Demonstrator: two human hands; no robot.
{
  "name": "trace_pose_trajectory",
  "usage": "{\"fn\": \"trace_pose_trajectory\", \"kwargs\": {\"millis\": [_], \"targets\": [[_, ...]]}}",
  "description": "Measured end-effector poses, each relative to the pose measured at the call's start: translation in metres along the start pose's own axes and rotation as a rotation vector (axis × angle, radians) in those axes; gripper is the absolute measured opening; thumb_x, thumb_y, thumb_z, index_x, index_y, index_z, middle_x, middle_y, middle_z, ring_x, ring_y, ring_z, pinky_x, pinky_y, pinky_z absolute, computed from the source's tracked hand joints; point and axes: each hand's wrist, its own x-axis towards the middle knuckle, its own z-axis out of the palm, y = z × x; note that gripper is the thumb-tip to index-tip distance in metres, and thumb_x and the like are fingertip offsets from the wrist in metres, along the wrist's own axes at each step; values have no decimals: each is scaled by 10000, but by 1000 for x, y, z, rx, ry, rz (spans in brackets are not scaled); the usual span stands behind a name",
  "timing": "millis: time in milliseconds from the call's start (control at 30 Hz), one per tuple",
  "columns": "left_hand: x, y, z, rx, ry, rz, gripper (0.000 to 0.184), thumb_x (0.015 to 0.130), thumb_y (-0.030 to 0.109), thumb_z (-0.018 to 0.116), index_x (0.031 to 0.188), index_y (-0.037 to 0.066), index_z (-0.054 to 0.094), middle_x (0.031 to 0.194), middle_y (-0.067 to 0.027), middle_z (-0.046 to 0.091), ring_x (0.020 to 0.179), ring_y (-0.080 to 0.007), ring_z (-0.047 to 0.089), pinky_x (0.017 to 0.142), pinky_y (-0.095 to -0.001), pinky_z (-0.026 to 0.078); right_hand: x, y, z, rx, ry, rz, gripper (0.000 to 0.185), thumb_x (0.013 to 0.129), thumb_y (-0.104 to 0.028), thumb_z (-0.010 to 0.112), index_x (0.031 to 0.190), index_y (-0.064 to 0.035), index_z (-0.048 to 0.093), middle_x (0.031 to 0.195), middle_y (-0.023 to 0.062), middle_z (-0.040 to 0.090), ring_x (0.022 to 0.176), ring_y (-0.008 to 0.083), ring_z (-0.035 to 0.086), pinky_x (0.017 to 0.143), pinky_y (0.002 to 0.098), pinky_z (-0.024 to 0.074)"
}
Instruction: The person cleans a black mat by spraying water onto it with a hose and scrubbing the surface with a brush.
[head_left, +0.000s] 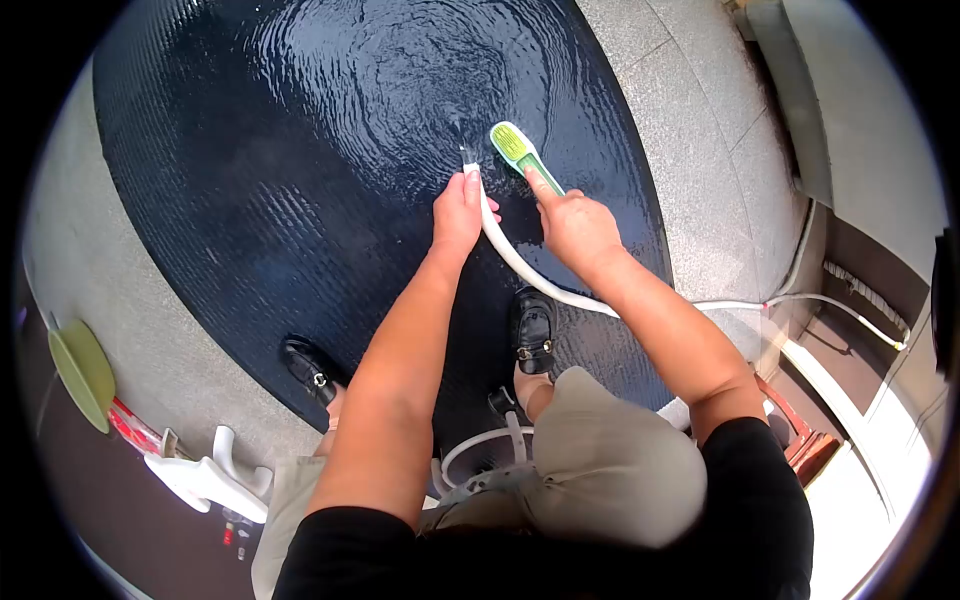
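Observation:
My left hand [460,212] is closed around the end of a white hose [508,252], and water runs from its mouth onto a dark ribbed mat [270,230]. In my right hand [578,228] is a scrub brush [514,146] with a white and green body and yellow-green bristles facing up. One finger of that hand lies along the brush handle. The brush head is just right of the hose mouth, apart from it. Ripples spread over the wet mat beyond both hands.
The hose passes under my right forearm toward a wall at the right. Grey paving [690,150] borders the mat. A green basin [82,375] and white plastic pieces [208,480] are at the lower left. My black shoes [534,328] stand on the mat.

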Motion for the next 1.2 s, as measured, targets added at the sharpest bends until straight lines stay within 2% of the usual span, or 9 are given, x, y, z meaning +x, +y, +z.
{"fn": "trace_pose_trajectory", "kwargs": {"millis": [167, 300, 467, 533, 633, 767, 1033, 1167, 1200], "targets": [[2, -5, 2, 5, 65, -12, 350, 1014, 317, 388, 982, -9, 512, 713, -155, 637, 547, -233, 642, 528, -357, 553, 111, -28, -44, 91, 202, -37, 456, 943, -218, 453, 1398, -196, 424, 928, 190, 665, 874, 336, 649, 779, 442, 510], [7, -8, 1, -102, 22, -35, 359, 1015, 323, 385, 969, -10, 512, 722, -155, 638, 565, -239, 647, 537, -354, 554, 66, -11, -24, 128, 127, -63, 507, 932, -217, 487, 1427, -226, 378, 893, 199, 653, 793, 348, 654, 728, 454, 524], [-1, 0, 2, -17, 3, -45, 377, 1020, 352, 350, 975, 6, 494, 748, -146, 634, 583, -228, 645, 551, -340, 561, -22, 11, -1, -7, -185, 34, 558, 929, -202, 480, 1460, -263, 323, 895, 211, 639, 815, 329, 668, 720, 441, 539], [0, 1, 3, 45, 40, -10, 376, 1019, 353, 354, 989, 5, 493, 742, -141, 633, 588, -226, 647, 560, -338, 561, -5, 9, 1, 11, -63, 18, 559, 923, -217, 505, 1454, -251, 330, 830, 203, 636, 743, 347, 659, 689, 449, 538], [7, -10, 2, 7, 16, -17, 357, 1020, 341, 356, 1020, 10, 489, 745, -148, 631, 575, -238, 636, 558, -344, 562, 72, -4, -19, 124, 162, -74, 484, 935, -236, 477, 1410, -205, 389, 860, 213, 654, 792, 364, 651, 713, 467, 518], [9, -12, -1, -50, -3, -11, 362, 1022, 348, 337, 1045, 16, 480, 761, -153, 626, 589, -243, 636, 563, -349, 565, 111, -12, -27, 233, 218, -65, 491, 952, -251, 448, 1427, -185, 344, 911, 206, 664, 810, 381, 642, 733, 473, 503], [-2, 11, 23, 334, 99, -16, 420, 1016, 366, 341, 945, -3, 527, 686, -124, 645, 546, -221, 645, 540, -349, 538, -60, 58, 50, 114, -44, 77, 538, 946, -265, 490, 1446, -340, 307, 813, 219, 606, 725, 371, 644, 703, 468, 525], [19, 0, 46, 516, 95, 29, 423, 1010, 362, 347, 950, -10, 537, 668, -142, 654, 500, -245, 638, 512, -367, 528, 6, 51, 27, 116, 115, 23, 558, 937, -257, 502, 1454, -314, 301, 763, 212, 612, 699, 377, 644, 667, 475, 523], [17, 9, 47, 493, 68, -24, 431, 1009, 374, 344, 939, -2, 544, 650, -123, 657, 529, -243, 649, 564, -374, 526, 42, 43, 12, 149, 178, 40, 527, 943, -266, 488, 1441, -307, 323, 770, 221, 622, 712, 387, 641, 678, 478, 520]]}}
